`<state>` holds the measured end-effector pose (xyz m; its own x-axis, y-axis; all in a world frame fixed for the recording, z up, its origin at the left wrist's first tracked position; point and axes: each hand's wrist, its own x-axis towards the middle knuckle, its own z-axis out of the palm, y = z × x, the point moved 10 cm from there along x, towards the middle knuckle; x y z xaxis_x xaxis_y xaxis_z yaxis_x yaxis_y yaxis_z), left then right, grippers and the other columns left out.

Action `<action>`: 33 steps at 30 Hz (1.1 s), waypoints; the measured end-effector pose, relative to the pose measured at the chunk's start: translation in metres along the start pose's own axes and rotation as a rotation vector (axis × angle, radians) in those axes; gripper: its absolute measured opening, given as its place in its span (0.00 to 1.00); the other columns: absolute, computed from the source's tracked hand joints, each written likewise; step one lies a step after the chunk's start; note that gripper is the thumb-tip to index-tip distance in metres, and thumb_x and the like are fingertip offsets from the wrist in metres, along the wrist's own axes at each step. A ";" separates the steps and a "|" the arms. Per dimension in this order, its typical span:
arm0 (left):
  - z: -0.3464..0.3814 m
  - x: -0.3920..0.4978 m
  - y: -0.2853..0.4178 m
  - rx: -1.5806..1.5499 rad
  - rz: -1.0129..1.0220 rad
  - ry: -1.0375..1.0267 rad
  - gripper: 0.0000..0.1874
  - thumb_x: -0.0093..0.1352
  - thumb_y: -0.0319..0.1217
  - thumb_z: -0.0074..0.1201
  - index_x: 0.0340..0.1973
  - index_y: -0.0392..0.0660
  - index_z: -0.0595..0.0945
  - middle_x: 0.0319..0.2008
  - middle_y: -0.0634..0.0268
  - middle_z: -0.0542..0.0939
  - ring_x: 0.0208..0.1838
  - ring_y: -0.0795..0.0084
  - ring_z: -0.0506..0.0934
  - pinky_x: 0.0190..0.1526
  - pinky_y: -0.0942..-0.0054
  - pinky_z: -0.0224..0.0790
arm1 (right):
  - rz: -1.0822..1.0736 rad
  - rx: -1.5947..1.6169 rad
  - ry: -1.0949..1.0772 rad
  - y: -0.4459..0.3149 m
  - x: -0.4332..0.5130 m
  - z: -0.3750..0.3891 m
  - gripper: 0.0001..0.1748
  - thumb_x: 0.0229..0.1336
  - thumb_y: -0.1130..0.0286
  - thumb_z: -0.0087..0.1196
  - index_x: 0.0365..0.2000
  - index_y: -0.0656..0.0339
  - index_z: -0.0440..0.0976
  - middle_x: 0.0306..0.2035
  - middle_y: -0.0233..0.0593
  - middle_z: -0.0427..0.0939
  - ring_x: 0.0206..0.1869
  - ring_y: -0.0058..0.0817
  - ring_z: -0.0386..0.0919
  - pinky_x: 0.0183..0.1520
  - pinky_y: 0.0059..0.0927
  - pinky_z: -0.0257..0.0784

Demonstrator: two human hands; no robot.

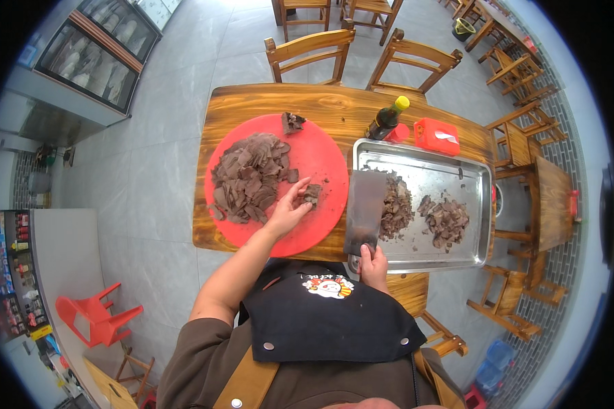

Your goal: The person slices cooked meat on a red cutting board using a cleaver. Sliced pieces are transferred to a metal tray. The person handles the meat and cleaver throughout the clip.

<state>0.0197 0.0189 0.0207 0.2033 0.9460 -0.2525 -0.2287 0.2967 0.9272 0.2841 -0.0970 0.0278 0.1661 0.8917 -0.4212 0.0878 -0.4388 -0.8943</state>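
My left hand (288, 210) is over a round red cutting board (317, 148), its thumb and fingers around a small dark piece of cooked meat (313, 194). Left of it, a large heap of sliced meat (250, 176) covers much of the board. Another chunk of meat (291, 123) lies at the board's far edge. My right hand (373, 266) grips the handle of a cleaver (364, 207). Its broad blade lies over the left rim of a metal tray (440, 258), hiding part of a chopped meat pile (396, 207). A second, smaller pile (446, 221) sits farther right in the tray.
Behind the tray stand a dark bottle with a yellow cap (385, 120), a red-lidded container (399, 133) and a red tissue box (436, 136). All rest on a wooden table (266, 97). Wooden chairs (312, 51) line its far side; a red plastic chair (94, 317) is at left.
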 end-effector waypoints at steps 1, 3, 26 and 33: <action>-0.003 -0.005 0.000 -0.010 0.007 0.004 0.35 0.72 0.17 0.52 0.74 0.47 0.63 0.56 0.66 0.74 0.58 0.77 0.75 0.61 0.75 0.69 | -0.003 0.019 -0.026 -0.002 0.001 0.004 0.15 0.71 0.63 0.54 0.42 0.68 0.74 0.19 0.30 0.73 0.17 0.17 0.70 0.21 0.24 0.66; -0.008 -0.012 -0.002 -0.045 0.006 0.030 0.33 0.72 0.17 0.52 0.72 0.47 0.65 0.58 0.67 0.73 0.59 0.77 0.75 0.62 0.75 0.68 | 0.018 0.043 -0.067 -0.001 0.003 0.011 0.15 0.72 0.64 0.54 0.43 0.68 0.74 0.19 0.30 0.73 0.17 0.17 0.70 0.21 0.24 0.66; -0.017 -0.072 0.023 1.002 0.469 0.367 0.36 0.54 0.21 0.66 0.60 0.43 0.75 0.57 0.51 0.74 0.61 0.47 0.71 0.66 0.55 0.64 | -0.203 -0.356 -0.187 0.003 0.007 0.030 0.17 0.71 0.61 0.54 0.44 0.69 0.75 0.21 0.37 0.79 0.17 0.20 0.75 0.22 0.27 0.69; -0.028 -0.070 0.017 0.994 0.445 0.371 0.31 0.53 0.21 0.69 0.54 0.42 0.79 0.52 0.53 0.77 0.57 0.50 0.74 0.56 0.59 0.71 | -0.253 -0.432 -0.198 0.008 0.008 0.035 0.18 0.70 0.60 0.55 0.44 0.69 0.75 0.23 0.41 0.81 0.17 0.23 0.77 0.23 0.29 0.71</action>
<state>-0.0248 -0.0388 0.0470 -0.0372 0.9703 0.2390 0.6757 -0.1518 0.7214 0.2519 -0.0896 0.0118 -0.0975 0.9610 -0.2588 0.5043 -0.1764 -0.8453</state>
